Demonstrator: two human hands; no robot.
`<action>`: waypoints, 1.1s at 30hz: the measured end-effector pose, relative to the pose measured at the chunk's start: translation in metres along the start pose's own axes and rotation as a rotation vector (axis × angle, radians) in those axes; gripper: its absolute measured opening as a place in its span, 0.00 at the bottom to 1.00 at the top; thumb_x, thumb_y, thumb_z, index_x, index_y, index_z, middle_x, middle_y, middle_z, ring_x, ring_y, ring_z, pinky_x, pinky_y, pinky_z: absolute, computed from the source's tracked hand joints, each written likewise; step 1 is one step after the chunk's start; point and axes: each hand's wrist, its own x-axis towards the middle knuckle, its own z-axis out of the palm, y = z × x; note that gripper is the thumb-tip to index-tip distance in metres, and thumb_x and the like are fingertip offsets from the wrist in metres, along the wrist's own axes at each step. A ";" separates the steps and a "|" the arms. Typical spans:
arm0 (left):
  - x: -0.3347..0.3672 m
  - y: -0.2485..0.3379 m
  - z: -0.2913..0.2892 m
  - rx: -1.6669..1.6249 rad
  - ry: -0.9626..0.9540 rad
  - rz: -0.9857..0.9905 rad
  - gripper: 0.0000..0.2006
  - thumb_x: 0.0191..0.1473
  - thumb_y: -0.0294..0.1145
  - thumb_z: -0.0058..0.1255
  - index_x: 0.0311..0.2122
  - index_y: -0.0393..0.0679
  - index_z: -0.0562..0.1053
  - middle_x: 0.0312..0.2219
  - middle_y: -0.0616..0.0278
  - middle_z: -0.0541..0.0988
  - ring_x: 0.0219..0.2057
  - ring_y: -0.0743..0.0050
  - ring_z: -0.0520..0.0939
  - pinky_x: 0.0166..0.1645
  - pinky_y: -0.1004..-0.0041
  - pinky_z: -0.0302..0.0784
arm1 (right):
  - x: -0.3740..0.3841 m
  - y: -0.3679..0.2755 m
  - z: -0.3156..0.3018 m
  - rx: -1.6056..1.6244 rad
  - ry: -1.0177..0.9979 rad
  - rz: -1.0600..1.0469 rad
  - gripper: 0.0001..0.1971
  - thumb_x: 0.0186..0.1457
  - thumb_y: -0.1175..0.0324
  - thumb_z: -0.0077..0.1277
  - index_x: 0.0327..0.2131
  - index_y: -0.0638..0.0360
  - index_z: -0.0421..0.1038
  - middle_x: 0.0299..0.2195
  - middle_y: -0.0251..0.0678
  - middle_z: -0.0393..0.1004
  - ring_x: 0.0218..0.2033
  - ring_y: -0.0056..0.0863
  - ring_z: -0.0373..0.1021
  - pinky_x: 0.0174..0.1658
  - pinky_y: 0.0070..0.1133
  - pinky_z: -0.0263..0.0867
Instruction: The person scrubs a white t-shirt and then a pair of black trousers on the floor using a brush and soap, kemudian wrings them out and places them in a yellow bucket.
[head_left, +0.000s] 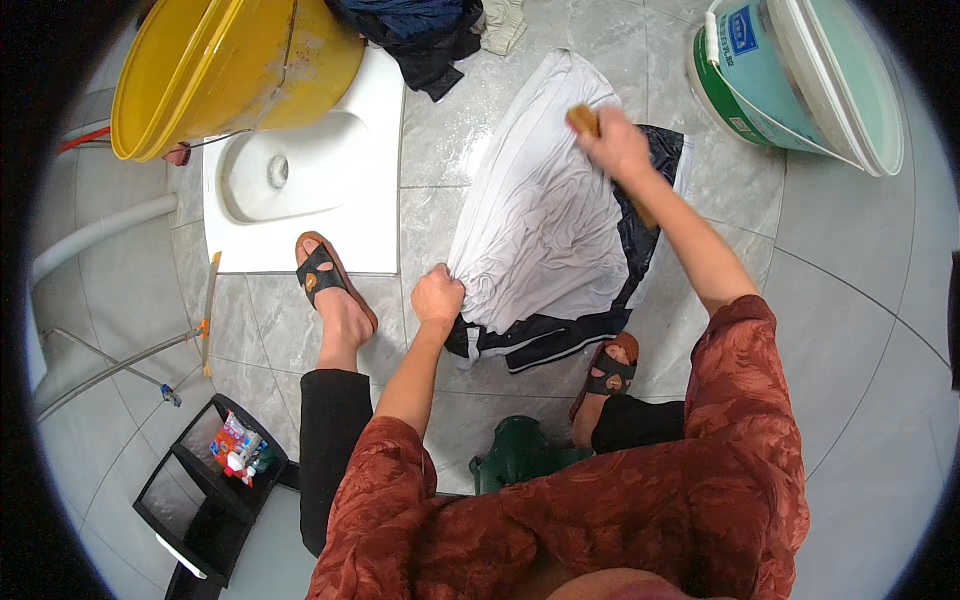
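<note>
A wet white and black garment (545, 220) lies spread and wrinkled on the tiled floor in front of me. At its left edge my left hand (438, 297) is closed in a fist round a bunch of the cloth. My right hand (615, 145), slightly blurred, is over the garment's far right part and grips a brown wooden scrubbing brush (583, 121). One end of the brush sticks out past my fingers, and more brown shows under my wrist. Its bristles are hidden. The garment's dark part shows along its right and near edges.
A yellow bucket (320, 70) stands over the white squat toilet (370, 225) at far left. Dark clothes (415, 40) lie beyond the garment. A pale green bucket (770, 80) stands at far right. A black rack (215, 490) is near left, and a green stool (520, 455) is near me.
</note>
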 end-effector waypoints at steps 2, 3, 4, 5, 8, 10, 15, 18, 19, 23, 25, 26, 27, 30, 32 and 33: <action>0.007 0.001 -0.001 -0.001 -0.007 0.013 0.08 0.39 0.32 0.48 0.24 0.39 0.72 0.22 0.42 0.77 0.27 0.40 0.78 0.34 0.51 0.72 | -0.033 0.013 0.015 -0.084 -0.059 -0.061 0.21 0.45 0.65 0.53 0.41 0.65 0.61 0.41 0.52 0.66 0.39 0.52 0.68 0.41 0.39 0.66; 0.010 -0.001 -0.004 0.002 -0.009 0.015 0.08 0.38 0.32 0.48 0.24 0.40 0.72 0.22 0.42 0.77 0.27 0.40 0.78 0.34 0.51 0.72 | -0.049 0.013 0.011 -0.111 -0.141 -0.028 0.21 0.45 0.68 0.52 0.42 0.65 0.59 0.42 0.53 0.65 0.38 0.53 0.68 0.41 0.40 0.67; 0.012 -0.002 -0.007 -0.021 -0.009 0.017 0.08 0.38 0.33 0.48 0.24 0.40 0.72 0.22 0.42 0.77 0.27 0.40 0.78 0.34 0.51 0.72 | -0.066 0.022 0.004 -0.151 -0.173 -0.004 0.21 0.45 0.68 0.52 0.41 0.67 0.60 0.41 0.53 0.65 0.37 0.52 0.69 0.39 0.39 0.68; 0.014 -0.005 -0.011 -0.045 -0.007 0.013 0.08 0.38 0.33 0.48 0.25 0.40 0.71 0.22 0.43 0.77 0.27 0.40 0.78 0.34 0.51 0.71 | -0.081 0.028 -0.005 -0.190 -0.207 0.014 0.20 0.45 0.67 0.52 0.40 0.68 0.60 0.39 0.53 0.66 0.36 0.50 0.70 0.38 0.38 0.69; 0.021 -0.006 -0.023 -0.088 -0.005 0.034 0.09 0.38 0.34 0.48 0.26 0.41 0.70 0.22 0.43 0.77 0.28 0.41 0.78 0.34 0.52 0.71 | -0.113 0.031 -0.034 -0.204 -0.303 0.143 0.19 0.43 0.65 0.52 0.37 0.67 0.62 0.38 0.55 0.69 0.35 0.52 0.71 0.38 0.40 0.68; 0.022 -0.011 -0.025 -0.100 -0.040 0.066 0.12 0.39 0.37 0.50 0.29 0.41 0.69 0.22 0.44 0.76 0.28 0.41 0.77 0.35 0.53 0.70 | -0.104 0.029 -0.048 -0.125 -0.265 0.295 0.18 0.43 0.64 0.51 0.36 0.67 0.62 0.35 0.57 0.70 0.35 0.52 0.71 0.38 0.41 0.66; 0.024 -0.011 -0.025 -0.072 -0.090 0.134 0.14 0.39 0.36 0.52 0.33 0.43 0.67 0.22 0.46 0.76 0.29 0.41 0.78 0.35 0.53 0.71 | -0.045 0.027 -0.052 -0.027 0.034 0.040 0.16 0.44 0.67 0.48 0.39 0.60 0.62 0.39 0.51 0.71 0.39 0.52 0.69 0.40 0.40 0.65; 0.026 -0.012 -0.029 -0.047 -0.125 0.178 0.17 0.39 0.37 0.54 0.35 0.44 0.66 0.23 0.46 0.77 0.29 0.41 0.78 0.35 0.53 0.71 | -0.009 0.040 -0.033 -0.183 0.088 -0.224 0.15 0.44 0.71 0.47 0.39 0.60 0.61 0.37 0.48 0.70 0.40 0.49 0.68 0.40 0.39 0.66; 0.027 -0.014 -0.030 -0.041 -0.138 0.203 0.18 0.38 0.37 0.55 0.36 0.44 0.66 0.24 0.46 0.77 0.30 0.41 0.78 0.35 0.53 0.71 | -0.004 0.045 -0.030 -0.250 0.015 -0.226 0.15 0.44 0.72 0.47 0.38 0.60 0.61 0.36 0.46 0.71 0.40 0.49 0.68 0.40 0.39 0.66; 0.027 -0.016 -0.037 -0.005 -0.195 0.253 0.20 0.38 0.37 0.57 0.38 0.45 0.65 0.27 0.46 0.77 0.32 0.41 0.78 0.36 0.53 0.71 | 0.007 0.045 -0.028 -0.256 -0.175 -0.080 0.15 0.44 0.71 0.49 0.37 0.58 0.60 0.35 0.45 0.72 0.40 0.47 0.69 0.40 0.38 0.67; 0.028 -0.007 -0.047 0.028 -0.197 0.235 0.18 0.40 0.35 0.56 0.37 0.43 0.66 0.26 0.50 0.77 0.32 0.47 0.79 0.37 0.58 0.72 | 0.018 0.055 -0.034 -0.223 -0.115 -0.040 0.16 0.45 0.66 0.49 0.38 0.58 0.60 0.34 0.46 0.73 0.39 0.47 0.69 0.40 0.38 0.66; 0.029 -0.005 -0.048 0.046 -0.200 0.224 0.17 0.41 0.34 0.55 0.37 0.42 0.66 0.25 0.52 0.78 0.32 0.50 0.80 0.37 0.61 0.72 | 0.030 0.061 -0.041 -0.203 -0.062 -0.004 0.17 0.46 0.64 0.49 0.40 0.57 0.60 0.33 0.47 0.73 0.38 0.48 0.70 0.40 0.38 0.66; 0.034 -0.011 -0.045 -0.114 -0.203 0.204 0.15 0.42 0.34 0.54 0.36 0.41 0.66 0.25 0.55 0.77 0.32 0.55 0.79 0.37 0.64 0.71 | 0.040 0.062 -0.050 -0.180 -0.012 0.028 0.19 0.46 0.62 0.49 0.41 0.57 0.60 0.33 0.49 0.73 0.37 0.50 0.70 0.40 0.39 0.65; 0.076 -0.024 -0.050 -0.583 -0.242 0.072 0.12 0.46 0.33 0.49 0.34 0.38 0.68 0.24 0.64 0.75 0.31 0.70 0.76 0.39 0.74 0.69 | 0.082 0.044 -0.081 -0.068 0.096 0.193 0.22 0.49 0.54 0.46 0.44 0.58 0.63 0.36 0.54 0.72 0.39 0.52 0.69 0.43 0.38 0.64; 0.118 0.000 -0.066 -0.607 -0.252 0.016 0.14 0.49 0.35 0.47 0.38 0.37 0.70 0.28 0.63 0.75 0.33 0.72 0.75 0.42 0.76 0.68 | 0.111 0.065 -0.084 0.143 0.376 0.248 0.27 0.54 0.47 0.43 0.47 0.61 0.69 0.43 0.59 0.70 0.45 0.54 0.67 0.49 0.36 0.62; 0.132 0.002 -0.070 -0.471 -0.206 0.026 0.16 0.51 0.38 0.47 0.42 0.37 0.70 0.32 0.59 0.76 0.36 0.68 0.75 0.44 0.74 0.69 | 0.112 0.058 -0.080 0.103 0.403 0.297 0.26 0.56 0.49 0.41 0.46 0.62 0.69 0.42 0.59 0.71 0.45 0.53 0.67 0.49 0.36 0.62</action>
